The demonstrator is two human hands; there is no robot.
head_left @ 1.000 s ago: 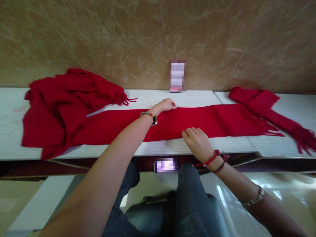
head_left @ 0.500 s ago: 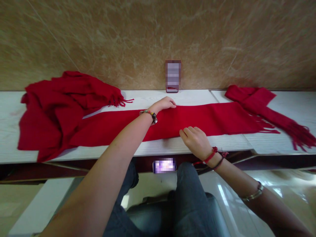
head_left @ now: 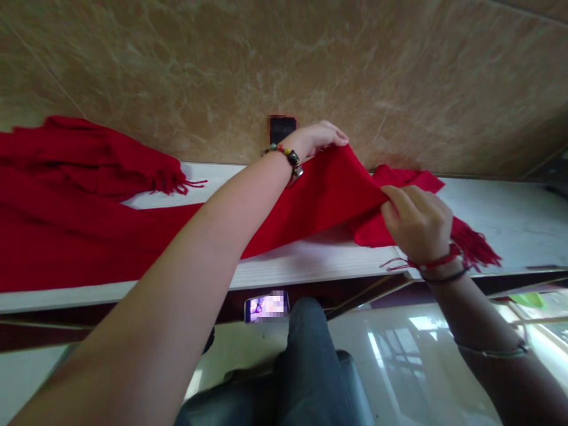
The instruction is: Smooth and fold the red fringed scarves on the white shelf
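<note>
A long red scarf (head_left: 317, 192) stretches along the white table, its right part raised off the surface. My left hand (head_left: 323, 137) pinches the far edge of that raised part. My right hand (head_left: 417, 222) grips its near edge, fingers curled over the cloth. Between both hands the scarf is pulled into a slanting fold. Under and behind my right hand lies more red cloth, with a fringed end (head_left: 481, 245) to the right. At the left sits a loose red heap of scarf (head_left: 89, 157) with a fringe. My left forearm hides part of the long strip.
A dark phone (head_left: 283, 129) leans against the brown marbled wall (head_left: 177, 71) behind the white table (head_left: 284, 260). Below the table's front edge, another phone with a lit screen (head_left: 266, 307) lies near my knee (head_left: 306, 331).
Both hands have moved right and now lift the scarf, which lay flat before. The scarf's right part has been raised and drawn over the fringed cloth. The view has shifted right.
</note>
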